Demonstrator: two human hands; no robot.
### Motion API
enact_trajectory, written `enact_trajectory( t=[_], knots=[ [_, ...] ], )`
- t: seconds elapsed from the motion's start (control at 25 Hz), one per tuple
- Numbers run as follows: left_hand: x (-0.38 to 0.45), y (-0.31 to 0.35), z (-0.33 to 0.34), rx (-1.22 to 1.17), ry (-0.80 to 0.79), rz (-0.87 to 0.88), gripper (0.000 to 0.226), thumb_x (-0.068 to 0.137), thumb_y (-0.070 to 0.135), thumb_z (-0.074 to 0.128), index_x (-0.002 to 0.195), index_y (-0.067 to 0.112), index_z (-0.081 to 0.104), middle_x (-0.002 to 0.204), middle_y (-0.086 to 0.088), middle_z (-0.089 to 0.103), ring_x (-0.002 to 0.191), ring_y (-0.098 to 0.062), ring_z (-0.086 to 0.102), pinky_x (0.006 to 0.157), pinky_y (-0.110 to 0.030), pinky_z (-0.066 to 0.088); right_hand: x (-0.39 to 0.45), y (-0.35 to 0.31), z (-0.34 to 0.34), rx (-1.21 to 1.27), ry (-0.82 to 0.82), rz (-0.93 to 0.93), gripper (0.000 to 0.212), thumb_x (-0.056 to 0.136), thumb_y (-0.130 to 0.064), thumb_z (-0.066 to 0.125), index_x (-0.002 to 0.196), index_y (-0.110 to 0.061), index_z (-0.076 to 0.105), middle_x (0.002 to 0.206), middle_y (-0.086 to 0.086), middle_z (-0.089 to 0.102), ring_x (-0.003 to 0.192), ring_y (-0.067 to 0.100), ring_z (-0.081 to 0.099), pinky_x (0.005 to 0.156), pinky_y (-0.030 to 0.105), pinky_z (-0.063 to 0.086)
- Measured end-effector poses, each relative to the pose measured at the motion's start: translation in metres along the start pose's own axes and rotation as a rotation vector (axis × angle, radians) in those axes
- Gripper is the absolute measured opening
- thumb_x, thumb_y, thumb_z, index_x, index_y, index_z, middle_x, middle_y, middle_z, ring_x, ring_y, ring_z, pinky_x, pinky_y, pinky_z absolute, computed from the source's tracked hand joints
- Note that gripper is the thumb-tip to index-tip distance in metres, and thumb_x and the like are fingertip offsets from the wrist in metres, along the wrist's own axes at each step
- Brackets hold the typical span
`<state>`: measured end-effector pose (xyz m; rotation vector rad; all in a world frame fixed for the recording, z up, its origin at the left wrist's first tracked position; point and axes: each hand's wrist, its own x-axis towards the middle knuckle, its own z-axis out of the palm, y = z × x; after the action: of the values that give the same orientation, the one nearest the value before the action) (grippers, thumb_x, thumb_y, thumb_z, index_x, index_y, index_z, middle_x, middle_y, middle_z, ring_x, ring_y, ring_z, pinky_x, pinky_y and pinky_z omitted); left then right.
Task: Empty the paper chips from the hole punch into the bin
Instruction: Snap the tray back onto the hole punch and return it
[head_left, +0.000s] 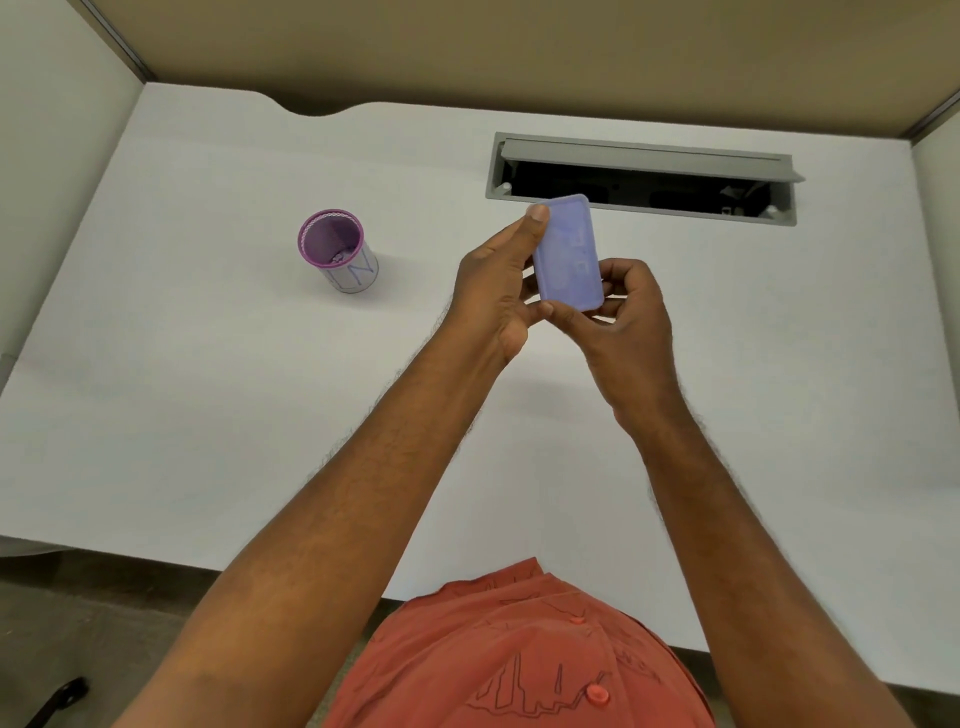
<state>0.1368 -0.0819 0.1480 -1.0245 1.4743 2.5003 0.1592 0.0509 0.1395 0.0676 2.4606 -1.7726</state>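
Both hands hold a lilac-blue hole punch (567, 254) in the air above the white desk, its flat translucent underside turned up toward me. My left hand (496, 291) grips its left edge, with a fingertip at the top corner. My right hand (626, 317) pinches its lower right end, thumb across the bottom edge. The bin (337, 250) is a small purple mesh cup with a paper label, standing upright on the desk to the left of my hands. A few pale bits lie at its bottom.
The white desk (208, 389) has cubicle walls at the back and on both sides. An open grey cable hatch (644, 179) is set into the desk just behind the hole punch. The desk's front edge runs close to my orange shirt.
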Motion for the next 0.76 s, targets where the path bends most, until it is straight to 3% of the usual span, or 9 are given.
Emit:
enact_trajectory(
  t=[0.2,0.32,0.4,0.52,0.6,0.76],
  knots=[
    [0.001,-0.012,0.028,0.084,0.013,0.028,0.036,0.093,0.038,0.069,0.121,0.017,0.065,0.123,-0.01,0.068,0.107,-0.033,0.068,0.082,-0.045,0.063,0.008,0.013,-0.014,-0.041,0.067,-0.052,0.071,0.074,-0.032,0.09,0.128,-0.012,0.049,0.124,0.009,0.054,0.095,0.01,0.061,0.068,0.005,0.051],
    [0.002,-0.018,0.042,0.079,-0.009,0.032,0.026,0.096,0.036,0.065,0.116,0.018,0.063,0.113,-0.004,0.068,0.103,-0.027,0.068,0.081,-0.036,0.061,0.007,0.017,-0.019,-0.194,0.159,-0.18,0.081,0.076,-0.037,0.087,0.14,-0.013,0.044,0.137,0.01,0.046,0.114,0.016,0.056,0.077,0.007,0.049],
    [0.003,-0.022,0.055,0.126,-0.016,0.048,0.024,0.098,0.035,0.063,0.116,0.02,0.061,0.11,0.0,0.067,0.106,-0.026,0.066,0.081,-0.035,0.059,0.01,0.021,-0.022,-0.378,0.216,-0.255,0.074,0.083,-0.036,0.081,0.144,-0.012,0.047,0.142,0.012,0.047,0.125,0.02,0.05,0.086,0.016,0.047],
    [0.004,-0.028,0.078,0.264,0.009,0.1,0.039,0.093,0.038,0.069,0.126,0.021,0.057,0.129,-0.006,0.063,0.108,-0.026,0.064,0.066,-0.026,0.059,0.021,0.027,-0.03,-0.474,0.239,-0.27,0.056,0.097,-0.023,0.067,0.147,-0.009,0.048,0.144,0.014,0.052,0.13,0.026,0.051,0.095,0.026,0.051],
    [0.007,-0.033,0.091,0.312,-0.017,0.126,0.046,0.093,0.039,0.069,0.132,0.018,0.057,0.134,-0.008,0.063,0.104,-0.024,0.065,0.06,-0.021,0.059,0.03,0.031,-0.041,-0.416,0.243,-0.226,0.047,0.102,-0.019,0.059,0.147,-0.01,0.049,0.143,0.011,0.057,0.128,0.023,0.057,0.099,0.023,0.048],
    [0.018,-0.043,0.103,0.325,-0.109,0.13,0.041,0.096,0.038,0.066,0.13,0.016,0.06,0.123,-0.006,0.069,0.103,-0.026,0.071,0.076,-0.032,0.064,0.047,0.039,-0.066,-0.279,0.315,-0.072,0.038,0.104,-0.023,0.053,0.139,-0.009,0.057,0.128,0.009,0.069,0.102,0.016,0.067,0.085,0.005,0.045]
  ],
)
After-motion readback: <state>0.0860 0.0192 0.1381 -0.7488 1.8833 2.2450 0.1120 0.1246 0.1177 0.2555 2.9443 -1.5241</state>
